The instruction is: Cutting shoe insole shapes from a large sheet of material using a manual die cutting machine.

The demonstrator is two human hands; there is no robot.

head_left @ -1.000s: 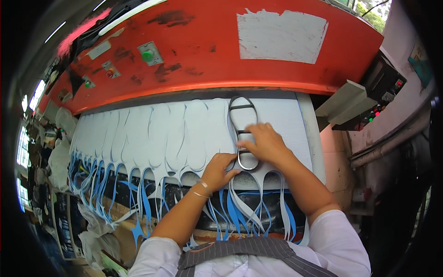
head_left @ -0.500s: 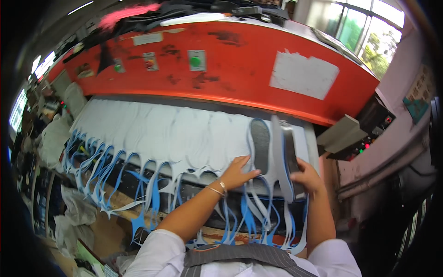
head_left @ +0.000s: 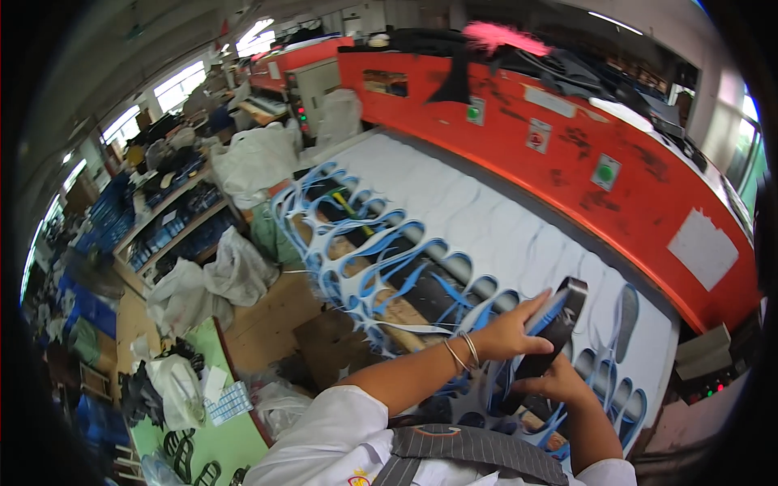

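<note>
I hold a dark, sole-shaped metal cutting die [head_left: 559, 328] tilted on edge, with blue and white foam showing at its open side. My left hand [head_left: 519, 330] grips its left side, thumb across the edge. Lower down, my right hand [head_left: 553, 379] is closed around its near end. Beneath lies a stack of white foam sheet [head_left: 454, 202] on the bed of a red press. Blue and white cut-out strips [head_left: 381, 279] hang over its front edge. A sole-shaped opening [head_left: 627, 322] shows grey at the sheet's right end.
The red press beam [head_left: 519, 121] with buttons runs behind the sheet. To the left are white sacks [head_left: 251, 162], loaded shelves [head_left: 174, 231] and a green table [head_left: 207, 348] with sandals and a bag. A control box with lights [head_left: 713, 381] stands at the right.
The view has swung left, bringing the shelves and green table into sight. Both hands now hold the die, lifted and tilted; before, my left hand was resting by the sole-shaped opening.
</note>
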